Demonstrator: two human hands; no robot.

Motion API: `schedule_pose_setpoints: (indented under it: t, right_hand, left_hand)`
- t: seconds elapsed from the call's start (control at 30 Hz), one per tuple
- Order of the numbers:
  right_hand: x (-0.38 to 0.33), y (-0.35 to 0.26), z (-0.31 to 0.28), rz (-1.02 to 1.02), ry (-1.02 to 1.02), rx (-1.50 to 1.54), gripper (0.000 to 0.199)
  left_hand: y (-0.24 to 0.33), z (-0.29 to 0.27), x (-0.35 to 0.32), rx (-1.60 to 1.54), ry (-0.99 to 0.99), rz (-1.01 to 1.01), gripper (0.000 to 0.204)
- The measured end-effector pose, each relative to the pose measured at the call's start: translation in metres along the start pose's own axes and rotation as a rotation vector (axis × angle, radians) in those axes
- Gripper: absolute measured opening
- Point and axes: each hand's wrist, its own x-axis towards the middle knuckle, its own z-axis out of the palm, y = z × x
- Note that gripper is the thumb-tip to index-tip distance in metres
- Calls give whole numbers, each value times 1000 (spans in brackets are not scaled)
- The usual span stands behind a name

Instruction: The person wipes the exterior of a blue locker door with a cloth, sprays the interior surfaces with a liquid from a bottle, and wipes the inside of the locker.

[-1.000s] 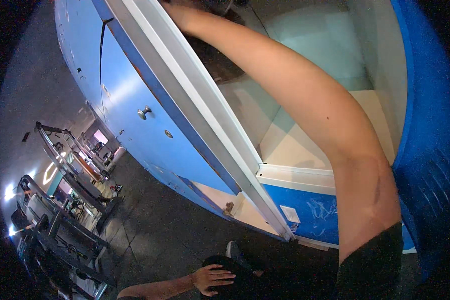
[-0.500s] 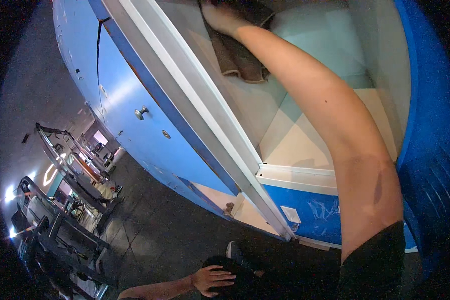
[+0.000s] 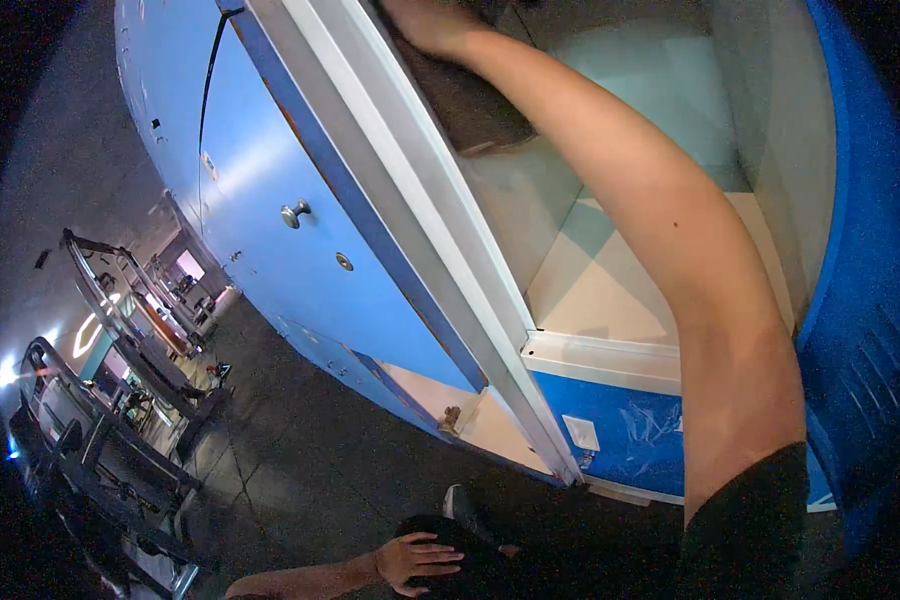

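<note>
My right arm reaches up into a blue locker compartment, whose inside wall [image 3: 770,130] is greyish white. At the top edge my right hand [image 3: 425,25] holds a dark brown cloth [image 3: 475,110] against the inner side wall, just behind the white door frame [image 3: 400,150]. Part of the cloth hangs below the hand, and the fingertips are cut off by the picture's edge. Low in the picture my left hand [image 3: 417,562] lies flat on my dark-clothed knee, fingers slightly apart, holding nothing.
Beside the compartment is a closed blue locker door [image 3: 270,190] with a round metal knob [image 3: 294,213] and a lock. Below it, a lower compartment [image 3: 490,430] stands open. At right is a blue vented panel [image 3: 865,350]. Gym machines [image 3: 100,440] stand on the dark floor [image 3: 280,440] at left.
My right hand and the cloth have slid up and a little left along the wall, with less of the cloth showing. The view has shifted slightly. My left hand stays on the knee.
</note>
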Motion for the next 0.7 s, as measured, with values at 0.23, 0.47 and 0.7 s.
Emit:
schedule_pose_setpoints:
  t: [0.23, 0.47, 0.7]
  right_hand:
    - [12, 57, 0, -171, 155, -17, 81]
    - [14, 52, 8, -219, 222, -1, 78]
    - [35, 96, 11, -445, 212, 236, 64]
  left_hand:
    - [-9, 7, -6, -8, -44, -10, 70]
    - [-2, 5, -2, -22, 33, -24, 66]
    - [-8, 3, -5, -1, -30, -2, 65]
